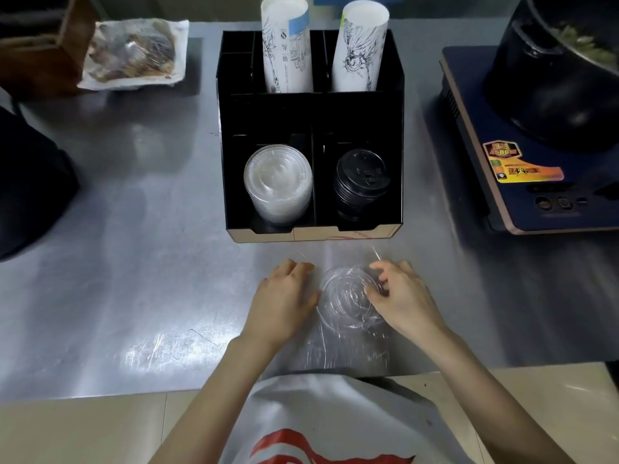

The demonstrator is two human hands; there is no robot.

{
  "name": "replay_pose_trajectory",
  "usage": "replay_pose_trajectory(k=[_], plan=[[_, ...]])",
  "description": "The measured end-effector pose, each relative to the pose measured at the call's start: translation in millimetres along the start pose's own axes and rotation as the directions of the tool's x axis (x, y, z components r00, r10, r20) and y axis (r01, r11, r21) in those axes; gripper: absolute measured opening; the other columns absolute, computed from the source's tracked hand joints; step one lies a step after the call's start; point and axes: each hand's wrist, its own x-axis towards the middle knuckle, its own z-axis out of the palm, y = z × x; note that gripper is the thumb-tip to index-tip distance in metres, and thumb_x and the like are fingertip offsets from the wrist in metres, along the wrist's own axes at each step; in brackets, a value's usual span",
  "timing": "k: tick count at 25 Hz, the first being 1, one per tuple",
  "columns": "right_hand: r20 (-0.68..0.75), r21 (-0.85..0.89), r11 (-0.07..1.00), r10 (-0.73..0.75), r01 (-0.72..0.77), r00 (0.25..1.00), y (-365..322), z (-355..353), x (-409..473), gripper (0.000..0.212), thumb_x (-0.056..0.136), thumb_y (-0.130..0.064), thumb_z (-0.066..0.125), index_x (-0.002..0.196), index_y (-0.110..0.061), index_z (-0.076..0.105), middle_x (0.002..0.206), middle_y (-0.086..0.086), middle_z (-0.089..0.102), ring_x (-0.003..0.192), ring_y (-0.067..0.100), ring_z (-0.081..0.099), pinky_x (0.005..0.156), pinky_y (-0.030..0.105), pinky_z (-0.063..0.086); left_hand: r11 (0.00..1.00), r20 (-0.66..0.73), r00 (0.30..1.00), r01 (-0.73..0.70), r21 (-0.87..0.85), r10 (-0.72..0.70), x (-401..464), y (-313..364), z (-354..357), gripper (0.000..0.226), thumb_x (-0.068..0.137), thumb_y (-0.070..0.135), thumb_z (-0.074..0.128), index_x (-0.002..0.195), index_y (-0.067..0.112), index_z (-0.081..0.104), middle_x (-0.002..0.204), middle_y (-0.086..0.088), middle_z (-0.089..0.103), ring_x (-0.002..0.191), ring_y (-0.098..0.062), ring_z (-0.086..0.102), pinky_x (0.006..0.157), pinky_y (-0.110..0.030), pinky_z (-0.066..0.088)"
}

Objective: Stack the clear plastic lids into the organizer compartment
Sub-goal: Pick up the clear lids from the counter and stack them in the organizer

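Nearest, on steel surface point(134, 296): small pile of clear lids point(348, 301), not yet put away. Left hand point(284, 296) at 9 o'clock of pile, fingers curled, resting flat, holding nothing. Right hand point(402, 293) at 3 o'clock, thumb and fingers pinching pile's rim. Farther, at 12 o'clock: black organizer point(310, 112). Front left compartment already holds tall clear lid stack point(278, 184); black lids point(361, 182) in front right. Most of job looks done; last pile left.

Left hand point(284, 296) flat, palm down; right hand point(402, 296) with fingers curled, pinching
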Motion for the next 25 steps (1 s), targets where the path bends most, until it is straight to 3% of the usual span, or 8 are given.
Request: replay_pose_trajectory(k=[5,11,19,25], plan=[[0.024,-0.028,0.999,0.023,-0.022,0.999,1,7,-2,0.040,0.085,-0.019,0.054,0.124,-0.015,0.046,0.120,0.013,0.046,0.113,0.030,0.051,0.094,0.039,0.044,0.998,0.066,0.997,0.038,0.057,-0.042,-4,1,15,0.045,0.083,0.032,0.056,0.122,0.016,0.042,0.120,-0.011,0.050,0.111,-0.031,0.049,0.095,-0.041,0.041],[-0.011,-0.034,0.999,0.002,-0.003,1.000,-2,12,-2,0.035,0.086,-0.009,0.051,0.120,-0.014,0.049,0.121,0.014,0.045,0.115,0.031,0.048,0.095,0.036,0.041,0.999,0.079,0.996,0.036,0.005,-0.036,-6,4,24,0.047,0.083,0.024,0.055,0.126,0.014,0.039,0.123,-0.012,0.044,0.112,-0.030,0.047,0.095,-0.040,0.042],[-0.119,0.056,0.998,-0.019,0.026,0.993,-5,16,-4,0.024,0.085,-0.009,0.052,0.109,-0.011,0.055,0.114,0.015,0.051,0.105,0.032,0.055,0.089,0.040,0.047,0.981,0.026,0.998,0.053,-0.187,-0.049,-11,5,26,0.047,0.084,0.009,0.050,0.130,0.013,0.037,0.121,-0.016,0.046,0.101,-0.034,0.056,0.094,-0.039,0.044],[-0.168,0.145,0.986,-0.056,0.081,0.984,-11,13,-6,0.014,0.084,-0.011,0.056,0.098,-0.013,0.058,0.096,0.006,0.052,0.085,0.026,0.060,0.086,0.038,0.048,0.959,-0.101,0.994,0.009,-0.282,-0.039,-15,3,15,0.040,0.085,0.002,0.047,0.124,0.013,0.046,0.112,-0.016,0.051,0.091,-0.030,0.058,0.087,-0.029,0.044]])
